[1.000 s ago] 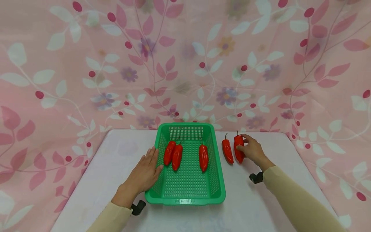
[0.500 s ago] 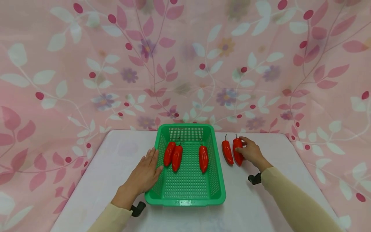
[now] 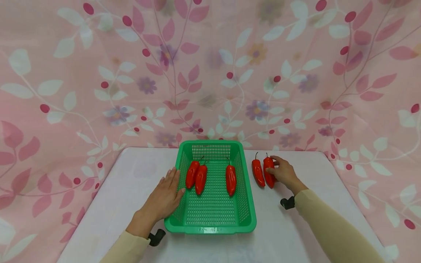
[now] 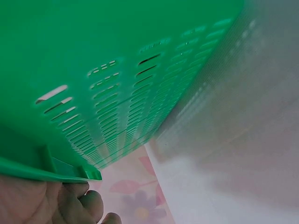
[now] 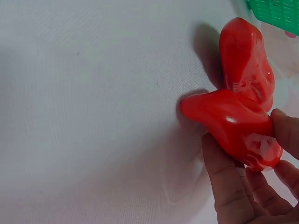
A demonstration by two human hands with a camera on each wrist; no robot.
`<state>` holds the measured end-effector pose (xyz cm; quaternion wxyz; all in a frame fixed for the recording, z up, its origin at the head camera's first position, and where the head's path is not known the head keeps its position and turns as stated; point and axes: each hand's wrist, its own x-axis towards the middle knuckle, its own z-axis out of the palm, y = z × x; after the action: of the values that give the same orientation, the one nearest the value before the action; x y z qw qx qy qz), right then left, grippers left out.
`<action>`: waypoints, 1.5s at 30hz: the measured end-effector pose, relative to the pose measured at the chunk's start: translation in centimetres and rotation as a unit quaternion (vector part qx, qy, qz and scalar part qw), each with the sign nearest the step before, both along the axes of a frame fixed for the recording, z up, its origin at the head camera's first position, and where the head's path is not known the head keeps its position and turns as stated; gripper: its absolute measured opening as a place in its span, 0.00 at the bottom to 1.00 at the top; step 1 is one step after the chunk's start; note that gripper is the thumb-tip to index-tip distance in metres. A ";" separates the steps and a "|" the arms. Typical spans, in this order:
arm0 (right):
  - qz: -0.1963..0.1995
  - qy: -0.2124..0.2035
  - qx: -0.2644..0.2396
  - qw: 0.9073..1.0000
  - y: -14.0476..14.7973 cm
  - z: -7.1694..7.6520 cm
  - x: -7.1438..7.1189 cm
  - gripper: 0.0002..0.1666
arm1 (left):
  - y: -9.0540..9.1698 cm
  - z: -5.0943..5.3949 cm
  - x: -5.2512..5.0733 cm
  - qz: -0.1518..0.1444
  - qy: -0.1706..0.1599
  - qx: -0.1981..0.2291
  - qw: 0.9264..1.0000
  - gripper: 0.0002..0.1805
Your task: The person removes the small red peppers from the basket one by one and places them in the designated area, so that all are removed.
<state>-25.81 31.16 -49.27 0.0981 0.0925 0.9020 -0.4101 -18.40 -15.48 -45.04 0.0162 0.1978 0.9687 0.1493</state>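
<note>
Beside the green basket [image 3: 210, 229], my right hand [image 3: 285, 173] holds a red chili pepper [image 3: 269, 171] on the table, with the thumb on one side and fingers on the other. Just left of it lies another red pepper [image 3: 258, 172]; in the right wrist view the held pepper [image 5: 229, 119] overlaps this neighbouring pepper [image 5: 245, 60]. My left hand [image 3: 162, 195] rests on the basket's left rim with its fingers straight. The left wrist view has that hand [image 4: 60, 203] under the rim's edge, its fingers partly out of frame. Inside the basket are three more red peppers [image 3: 231, 179].
A white cloth [image 3: 279, 233] covers the table. Behind it hangs a pink curtain [image 3: 210, 73] with leaves and flowers. The basket's slotted side wall [image 4: 117, 93] stands close to my left wrist. A dark wrist camera [image 3: 287, 202] sits by the right sleeve.
My right hand has shifted slightly left, bringing its pepper closer to the neighbouring one. My left hand and the basket stay in place.
</note>
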 end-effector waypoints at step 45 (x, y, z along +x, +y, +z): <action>-0.017 -0.017 -0.002 1.000 -0.2 -0.5 0.2 0.47 | 0.0 0.1 0.0 0.001 -0.012 -0.002 1.000 0.42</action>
<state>-25.61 30.99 -49.79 0.1062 0.1145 0.8977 -0.4120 -18.42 -15.46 -44.93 0.0282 0.1952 0.9689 0.1497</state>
